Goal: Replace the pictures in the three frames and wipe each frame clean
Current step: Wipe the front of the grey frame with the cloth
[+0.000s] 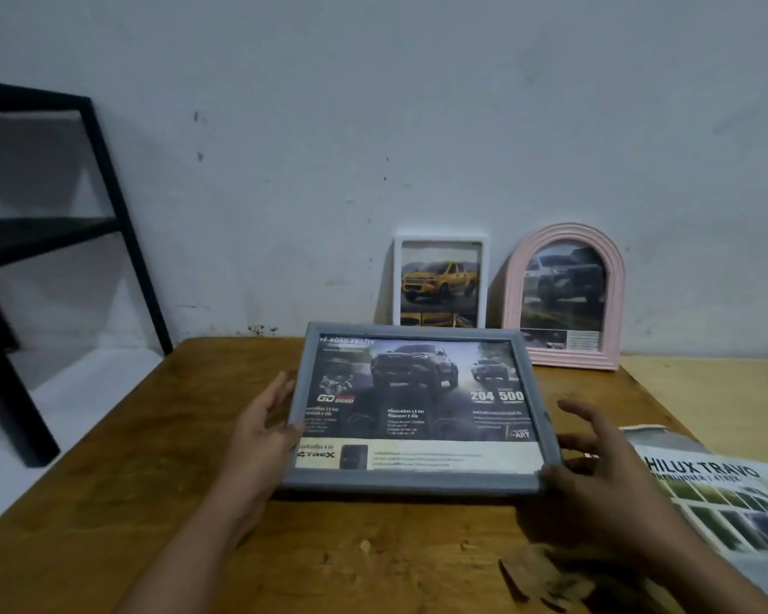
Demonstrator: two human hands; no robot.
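Note:
A grey rectangular frame [413, 481] with a dark truck advert in it is tilted up over the wooden table [143, 471]. My left hand [262, 432] holds its left edge, thumb on the front and fingers behind. My right hand [595, 480] grips the lower right corner with the thumb on the rail and the fingers spread behind. A white frame [397, 281] with a yellow pickup picture leans on the wall behind. To its right stands a pink arched frame [511, 299] with a grey truck picture.
A truck brochure [706, 480] lies on the table at the right, by my right forearm. A brownish crumpled thing [542, 573], blurred, sits near the front edge. A black metal shelf [107, 179] stands to the left of the table against the wall.

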